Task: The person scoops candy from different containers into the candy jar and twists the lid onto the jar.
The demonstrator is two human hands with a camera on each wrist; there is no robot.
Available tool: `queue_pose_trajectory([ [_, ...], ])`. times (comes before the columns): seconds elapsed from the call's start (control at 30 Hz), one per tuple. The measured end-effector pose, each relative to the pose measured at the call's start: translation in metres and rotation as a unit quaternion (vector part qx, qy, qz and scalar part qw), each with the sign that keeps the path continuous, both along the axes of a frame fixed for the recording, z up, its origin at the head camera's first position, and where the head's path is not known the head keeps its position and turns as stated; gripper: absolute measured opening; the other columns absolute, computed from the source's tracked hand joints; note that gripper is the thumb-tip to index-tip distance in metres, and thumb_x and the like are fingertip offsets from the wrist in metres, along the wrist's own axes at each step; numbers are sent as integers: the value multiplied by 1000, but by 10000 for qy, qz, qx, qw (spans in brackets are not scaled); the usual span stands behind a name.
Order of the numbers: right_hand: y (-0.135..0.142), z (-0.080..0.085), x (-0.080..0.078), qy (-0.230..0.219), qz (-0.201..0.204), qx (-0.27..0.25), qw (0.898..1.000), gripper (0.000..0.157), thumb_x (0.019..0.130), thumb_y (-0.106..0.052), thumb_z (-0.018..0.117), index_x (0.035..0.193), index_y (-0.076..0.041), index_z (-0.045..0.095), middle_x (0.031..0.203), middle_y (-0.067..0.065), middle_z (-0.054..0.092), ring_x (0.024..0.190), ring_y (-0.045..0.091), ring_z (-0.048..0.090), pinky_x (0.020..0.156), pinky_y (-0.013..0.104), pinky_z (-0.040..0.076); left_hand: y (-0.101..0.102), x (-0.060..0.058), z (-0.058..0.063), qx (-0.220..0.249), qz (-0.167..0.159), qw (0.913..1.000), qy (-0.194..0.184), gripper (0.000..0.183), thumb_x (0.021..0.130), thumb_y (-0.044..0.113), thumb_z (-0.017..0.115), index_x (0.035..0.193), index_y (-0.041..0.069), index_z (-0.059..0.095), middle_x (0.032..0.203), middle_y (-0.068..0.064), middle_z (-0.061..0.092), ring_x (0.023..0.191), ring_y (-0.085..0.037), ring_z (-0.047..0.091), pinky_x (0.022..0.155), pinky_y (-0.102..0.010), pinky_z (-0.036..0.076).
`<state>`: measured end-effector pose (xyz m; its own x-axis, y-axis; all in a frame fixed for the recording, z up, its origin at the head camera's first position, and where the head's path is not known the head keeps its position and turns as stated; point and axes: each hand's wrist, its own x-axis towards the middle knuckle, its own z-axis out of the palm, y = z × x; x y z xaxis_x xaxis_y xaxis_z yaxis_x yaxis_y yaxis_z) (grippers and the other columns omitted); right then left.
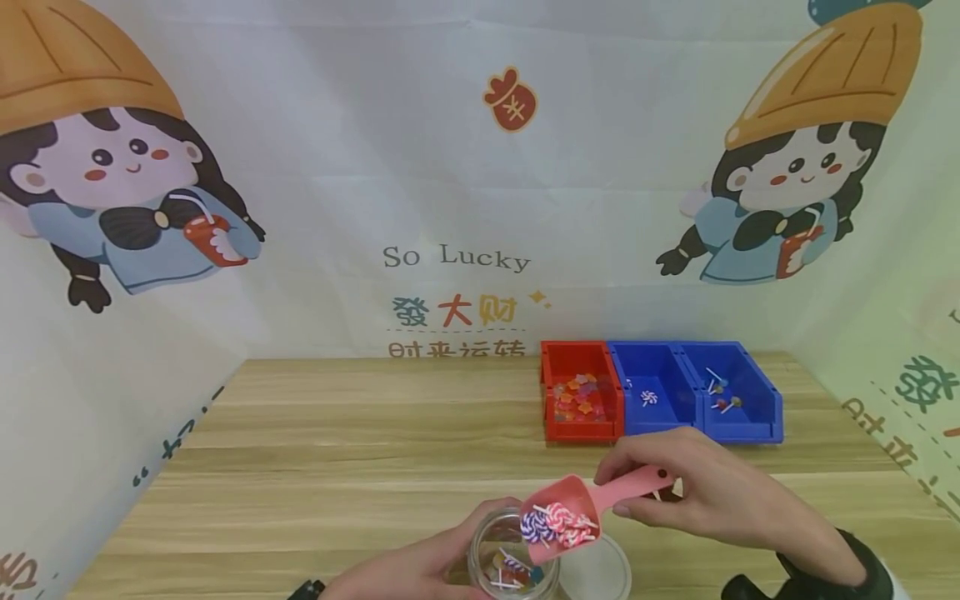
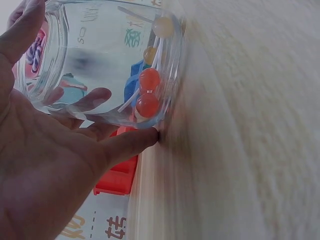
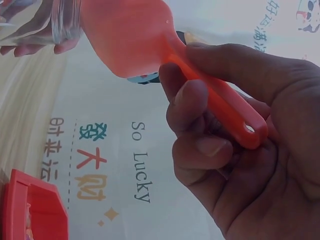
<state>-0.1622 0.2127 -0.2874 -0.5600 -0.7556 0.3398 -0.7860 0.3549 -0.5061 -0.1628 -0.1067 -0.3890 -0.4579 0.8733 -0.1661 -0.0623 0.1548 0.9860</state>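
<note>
My left hand [image 1: 420, 567] grips a clear glass jar [image 2: 95, 45] that stands on the table. Ball-shaped lollipops [image 2: 148, 80] in red and yellow lie in the bottom of the jar. Above the jar's mouth, my right hand [image 1: 693, 492] holds a pink scoop [image 1: 636, 485] by its handle, thumb on one side and curled fingers on the other. Several swirl lollipops [image 1: 558, 523], purple-and-white and pink-and-white, fill the scoop, which tilts toward the jar. In the right wrist view, the scoop's underside hides its load, and its front edge is right at the jar's rim.
A round whitish lid [image 1: 611, 571] lies on the table beside the jar. Farther back stand a red bin [image 1: 583, 431] with star-like candies, a blue bin [image 1: 663, 423] with a swirl lollipop, and another blue bin [image 1: 742, 432] with several ball lollipops. A printed cloth [image 1: 337, 167] hangs behind.
</note>
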Motion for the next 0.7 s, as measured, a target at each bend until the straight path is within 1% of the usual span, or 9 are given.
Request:
queue_pose_trajectory([
  [0.2, -1, -1, 1, -4, -5, -62, 10000, 21, 89, -19, 68, 109, -22, 61, 89, -9, 65, 71, -5, 51, 51, 14, 43, 0, 1, 0, 80, -17, 9999, 80, 65, 98, 21, 53, 148, 39, 15, 146, 1, 37, 129, -22, 46, 102, -21, 40],
  [0.27, -2, -1, 1, -2, -1, -86, 10000, 22, 89, -18, 68, 110, -22, 61, 89, -9, 65, 70, -5, 50, 51, 14, 43, 0, 1, 0, 122, -37, 9999, 27, 65, 98, 21, 53, 148, 39, 15, 146, 1, 37, 130, -22, 45, 103, -22, 40],
  [0.37, -3, 0, 1, 77, 13, -116, 9999, 24, 88, -16, 69, 110, -22, 61, 89, -9, 65, 69, -5, 50, 51, 14, 43, 0, 1, 0, 104, -39, 9999, 52, 65, 98, 21, 53, 148, 40, 15, 147, 2, 36, 131, -23, 44, 103, -23, 40],
  [0.6, -6, 1, 3, 252, 10, -282, 9993, 24, 89, -17, 68, 110, -25, 60, 91, -13, 64, 70, -5, 51, 50, 14, 43, 1, 0, 0, -44, 12, 9996, 262, 66, 98, 23, 54, 147, 41, 15, 148, 4, 33, 133, -22, 39, 104, -23, 38],
  [0.7, -7, 0, 4, 309, 75, -365, 9988, 25, 88, -15, 69, 110, -24, 60, 92, -12, 64, 70, -4, 52, 50, 14, 43, 0, 0, 1, 3, -13, 9999, 116, 65, 98, 22, 53, 148, 41, 15, 147, 2, 35, 133, -23, 40, 104, -25, 39],
])
